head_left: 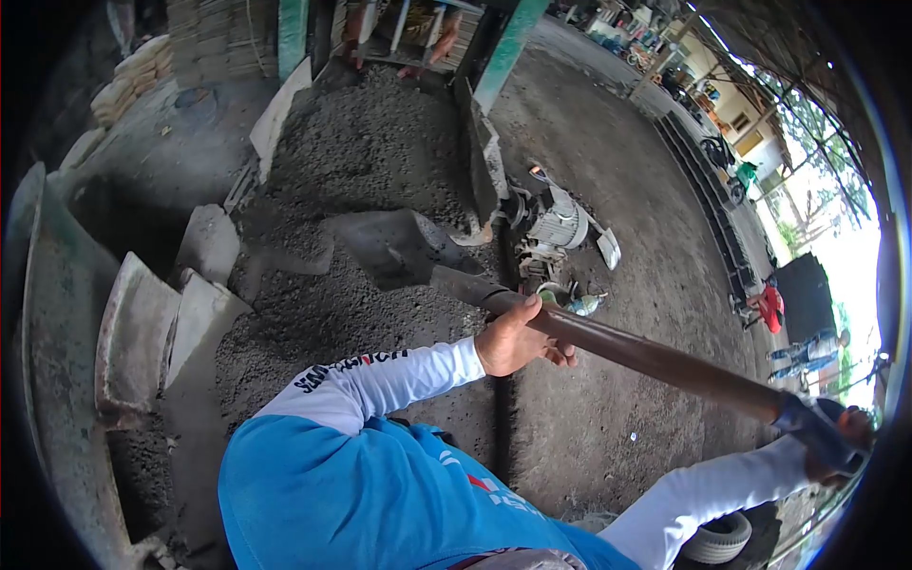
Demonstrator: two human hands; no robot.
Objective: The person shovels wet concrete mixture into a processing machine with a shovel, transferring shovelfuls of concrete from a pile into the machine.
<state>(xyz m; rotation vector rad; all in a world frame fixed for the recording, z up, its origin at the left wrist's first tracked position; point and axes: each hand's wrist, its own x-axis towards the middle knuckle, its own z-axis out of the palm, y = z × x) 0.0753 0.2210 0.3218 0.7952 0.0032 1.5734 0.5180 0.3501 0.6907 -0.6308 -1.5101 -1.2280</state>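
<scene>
A long shovel (655, 362) crosses the view, its dark metal blade (385, 245) lying low over damp grey aggregate (380, 142). My left hand (518, 340) is wrapped around the brown shaft near the blade end, thumb on top and fingers curled beneath. At the far right, my right hand (845, 437) grips the dark handle at the shaft's end, partly blurred by the lens edge. Both sleeves are white under a blue shirt. Whether the blade carries any material is hard to make out.
An electric motor (559, 223) sits on the ground right of the aggregate. Worn metal plates (138, 332) stand at left, and a green post (508, 57) rises behind. A tyre (717, 540) lies at lower right. Two people, one in red (768, 306), are farther off.
</scene>
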